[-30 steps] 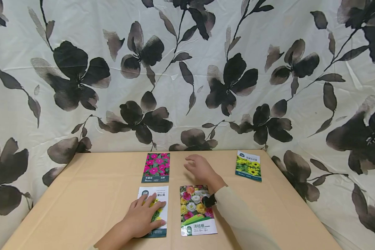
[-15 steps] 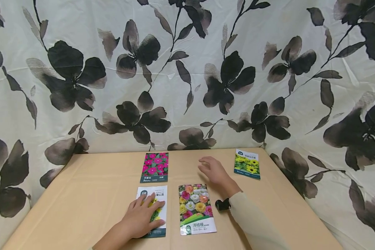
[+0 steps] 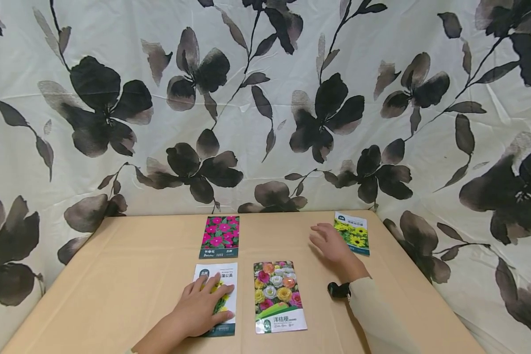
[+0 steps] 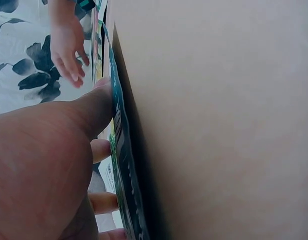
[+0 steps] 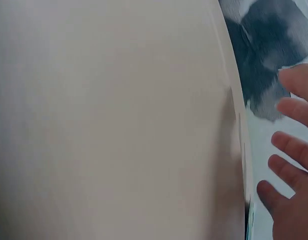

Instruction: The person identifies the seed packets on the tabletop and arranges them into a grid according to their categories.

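Observation:
My left hand (image 3: pixel 199 307) lies with spread fingers on a white seed packet (image 3: pixel 228 273) with yellow flowers, covering much of its picture. In the left wrist view its thumb and fingertips touch the packet's dark green lower part (image 4: pixel 124 150). My right hand (image 3: pixel 334 244) hovers over the table with nothing in it, fingers loosely extended, just left of a yellow-flower seed packet (image 3: pixel 357 233) and partly overlapping its edge in the head view. In the right wrist view the fingers (image 5: pixel 294 150) are spread apart and hold nothing.
A seed packet with mixed roses-like blooms (image 3: pixel 276 295) lies right of the left hand. A pink-flower seed packet (image 3: pixel 220 236) lies behind the left hand's packet. The tan table (image 3: pixel 128 275) ends at a floral curtain (image 3: pixel 265 123).
My right hand has moved rightward, from above the rose-like packet toward the yellow-flower packet. My left hand stays on its packet.

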The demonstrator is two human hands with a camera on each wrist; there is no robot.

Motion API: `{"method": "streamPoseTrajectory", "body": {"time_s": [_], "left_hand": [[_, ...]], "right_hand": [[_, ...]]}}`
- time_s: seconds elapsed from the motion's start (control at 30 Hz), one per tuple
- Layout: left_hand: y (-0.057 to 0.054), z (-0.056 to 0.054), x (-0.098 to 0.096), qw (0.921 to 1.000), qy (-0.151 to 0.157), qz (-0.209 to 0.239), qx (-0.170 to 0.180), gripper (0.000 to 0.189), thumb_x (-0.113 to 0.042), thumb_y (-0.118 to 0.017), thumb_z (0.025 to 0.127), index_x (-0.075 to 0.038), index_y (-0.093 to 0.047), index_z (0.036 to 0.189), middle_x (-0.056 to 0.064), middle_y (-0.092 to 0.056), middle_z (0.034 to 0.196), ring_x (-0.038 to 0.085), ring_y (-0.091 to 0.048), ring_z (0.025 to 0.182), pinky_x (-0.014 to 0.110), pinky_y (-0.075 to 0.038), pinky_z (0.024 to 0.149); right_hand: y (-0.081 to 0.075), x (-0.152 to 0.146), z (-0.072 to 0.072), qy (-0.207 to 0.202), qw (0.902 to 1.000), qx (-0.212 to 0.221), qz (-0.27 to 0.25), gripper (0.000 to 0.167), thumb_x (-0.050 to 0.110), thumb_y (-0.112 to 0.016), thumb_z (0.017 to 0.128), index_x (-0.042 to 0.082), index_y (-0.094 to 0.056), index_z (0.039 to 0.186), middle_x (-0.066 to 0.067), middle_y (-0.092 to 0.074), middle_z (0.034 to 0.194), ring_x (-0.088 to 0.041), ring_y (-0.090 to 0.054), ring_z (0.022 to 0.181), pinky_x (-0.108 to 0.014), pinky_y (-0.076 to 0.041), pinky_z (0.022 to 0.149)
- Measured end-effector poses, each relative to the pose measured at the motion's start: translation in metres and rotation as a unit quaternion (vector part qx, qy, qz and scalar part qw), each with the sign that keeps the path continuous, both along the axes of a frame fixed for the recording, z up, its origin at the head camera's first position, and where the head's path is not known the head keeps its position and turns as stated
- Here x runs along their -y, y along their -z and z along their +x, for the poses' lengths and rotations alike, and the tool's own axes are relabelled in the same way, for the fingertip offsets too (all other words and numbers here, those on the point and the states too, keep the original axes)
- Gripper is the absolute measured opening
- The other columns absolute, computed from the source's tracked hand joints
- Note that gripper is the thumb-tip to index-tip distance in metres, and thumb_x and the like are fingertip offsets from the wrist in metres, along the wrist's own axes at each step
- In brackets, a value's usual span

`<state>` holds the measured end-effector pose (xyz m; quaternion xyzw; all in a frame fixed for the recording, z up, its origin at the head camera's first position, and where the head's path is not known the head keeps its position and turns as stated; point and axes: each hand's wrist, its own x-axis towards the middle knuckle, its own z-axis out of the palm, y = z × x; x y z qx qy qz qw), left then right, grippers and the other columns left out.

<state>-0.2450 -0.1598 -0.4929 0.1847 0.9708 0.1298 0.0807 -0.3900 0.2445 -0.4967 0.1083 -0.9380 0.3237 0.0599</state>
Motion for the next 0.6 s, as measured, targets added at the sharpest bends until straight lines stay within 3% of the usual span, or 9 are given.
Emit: {"method": "streamPoseTrajectory", "body": {"time_s": [0.17,0.47,0.6], "left_hand": [[-0.003,0.001,0.000,1.0000,-0.001,0.001,0.004,0.067,-0.067,-0.067,0.087,-0.033,-0.059,0.144,0.013,-0.042,0.161,0.050,-0.033,0.146,0.073,-0.026,0.114],[-0.003,0.001,0.000,1.0000,0.002,0.000,0.007,0.067,-0.068,-0.066,0.087,-0.033,-0.058,0.144,0.013,-0.042,0.161,0.051,-0.033,0.146,0.074,-0.026,0.113],[-0.003,0.001,-0.001,0.9999,0.000,-0.002,0.011,0.067,-0.067,-0.066,0.087,-0.032,-0.058,0.144,0.013,-0.042,0.162,0.051,-0.033,0.147,0.074,-0.026,0.113]], "right_hand": [[0.001,-0.018,0.000,0.015,0.9997,0.013,0.016,0.048,0.029,-0.060,0.104,0.002,-0.057,0.143,-0.028,-0.041,0.157,-0.048,-0.037,0.146,-0.064,-0.030,0.118],[0.006,-0.045,-0.006,0.065,0.9961,-0.021,0.056,0.046,0.024,-0.062,0.103,-0.003,-0.058,0.140,-0.030,-0.049,0.149,-0.050,-0.042,0.142,-0.063,-0.034,0.116],[0.008,-0.058,-0.010,0.086,0.9931,-0.016,0.078,0.048,0.025,-0.062,0.102,-0.004,-0.057,0.141,-0.034,-0.045,0.151,-0.053,-0.039,0.142,-0.064,-0.034,0.116]]}}
